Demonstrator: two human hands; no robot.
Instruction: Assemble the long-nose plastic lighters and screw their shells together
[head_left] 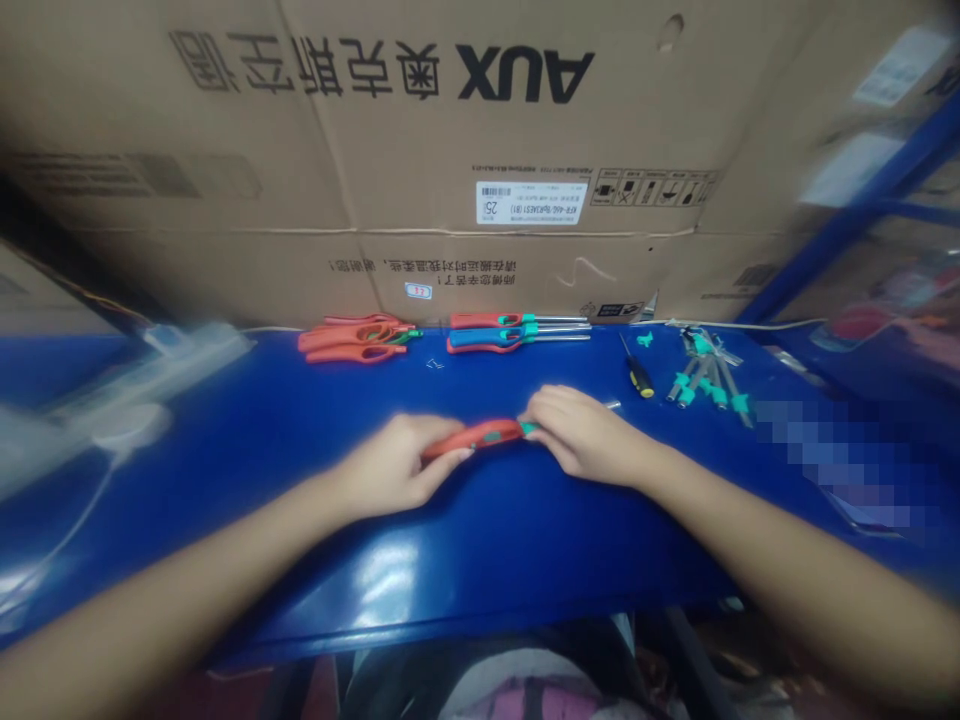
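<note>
Above the middle of the blue table, my left hand (401,462) is closed round the rear of an orange-red long-nosed lighter (480,437). My right hand (581,430) wraps over its front end, by the green collar, and a short bit of metal tube shows past the fingers. Behind my hands lie several finished-looking lighters (487,338) in red and blue with metal tubes. Orange handle bodies without tubes (356,340) lie left of these. Nearest my right hand on the far side is a black and yellow screwdriver (639,372).
Several metal tubes with green collars (709,375) lie at the back right, near a small green part (644,340). Tiny screws (434,365) are on the blue table (465,560). A cardboard sheet (420,170) stands behind. A white power strip (187,365) and cord are at left.
</note>
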